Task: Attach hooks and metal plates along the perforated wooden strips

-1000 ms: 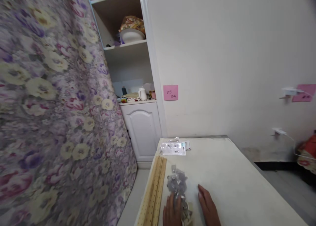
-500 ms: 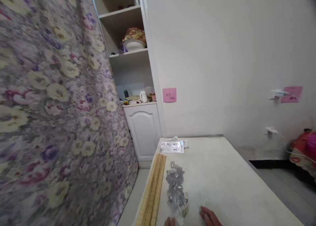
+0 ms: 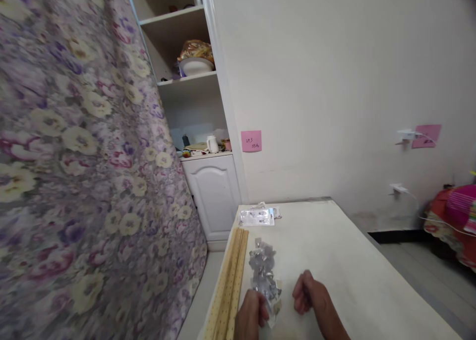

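Observation:
My left hand (image 3: 254,306) is closed, its fingers curled, beside the near end of a pile of small clear plastic packets (image 3: 262,269). Grey metallic-looking pieces show inside them, too small to name. To the right of the pile, my right hand (image 3: 307,292) forms a loose fist over the white tabletop (image 3: 327,246). I see nothing held in either hand. Perforated wooden strips (image 3: 231,275) lie lengthwise along the table's left edge, left of my left hand.
A clear blister pack (image 3: 256,216) lies at the far left of the table. Beyond stands a white cupboard (image 3: 211,196) with loaded shelves. A floral curtain (image 3: 85,156) hangs at left. Chargers (image 3: 399,187) with cables are plugged into the right wall, near a pink note (image 3: 426,136).
Both hands have come further into view over the table, with their fingers now curled in. The view has shifted slightly; the packets and strips lie as before.

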Motion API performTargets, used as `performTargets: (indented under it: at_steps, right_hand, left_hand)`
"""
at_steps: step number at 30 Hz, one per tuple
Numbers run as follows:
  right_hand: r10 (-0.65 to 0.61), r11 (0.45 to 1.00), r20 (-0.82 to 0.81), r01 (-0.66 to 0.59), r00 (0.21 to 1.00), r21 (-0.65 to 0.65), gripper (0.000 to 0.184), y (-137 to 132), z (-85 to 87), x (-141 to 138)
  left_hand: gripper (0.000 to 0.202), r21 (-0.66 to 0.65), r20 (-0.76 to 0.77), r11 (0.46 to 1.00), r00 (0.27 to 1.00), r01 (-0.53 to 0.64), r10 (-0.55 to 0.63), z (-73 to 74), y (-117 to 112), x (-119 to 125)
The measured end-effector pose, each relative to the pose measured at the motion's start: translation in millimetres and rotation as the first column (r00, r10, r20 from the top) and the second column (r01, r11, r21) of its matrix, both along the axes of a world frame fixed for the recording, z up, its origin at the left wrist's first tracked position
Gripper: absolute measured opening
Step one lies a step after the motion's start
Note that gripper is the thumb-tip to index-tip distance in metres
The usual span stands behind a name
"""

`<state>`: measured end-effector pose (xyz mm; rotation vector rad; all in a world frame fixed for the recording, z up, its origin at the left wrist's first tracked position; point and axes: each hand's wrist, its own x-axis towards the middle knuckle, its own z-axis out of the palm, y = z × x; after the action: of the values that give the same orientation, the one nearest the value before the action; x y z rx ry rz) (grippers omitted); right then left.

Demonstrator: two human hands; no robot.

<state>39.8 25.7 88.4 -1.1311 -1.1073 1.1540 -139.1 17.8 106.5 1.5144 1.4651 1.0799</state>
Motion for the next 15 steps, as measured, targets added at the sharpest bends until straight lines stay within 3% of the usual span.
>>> performTargets:
  at_steps: [2, 5, 8, 15]
  right_hand:
    - [-0.003, 1.0, 0.011, 0.002, 1.0, 0.01, 0.067, 2, 20.0, 5]
    - [-0.031, 1.0, 0.029, 0.03, 0.999, 0.004, 0.069, 5, 40.8, 13]
    - [-0.048, 0.998, 0.034, 0.049, 0.998, -0.045, 0.073, 10, 47.3, 23]
    - [-0.09, 0.992, 0.052, 0.094, 0.995, -0.089, 0.075, 16, 40.7, 37]
  left_hand:
    - [0.066, -0.028, 0.127, 1.0, 0.992, 0.006, -0.002, 22.0, 4, 10]
    - [0.07, -0.042, 0.199, 0.999, 0.98, 0.011, -0.003, 38.6, 12, 23]
    - [0.076, -0.045, 0.195, 0.998, 0.981, 0.031, -0.021, 41.4, 22, 30]
    - [0.076, -0.054, 0.183, 0.997, 0.982, 0.054, -0.044, 40.6, 45, 33]
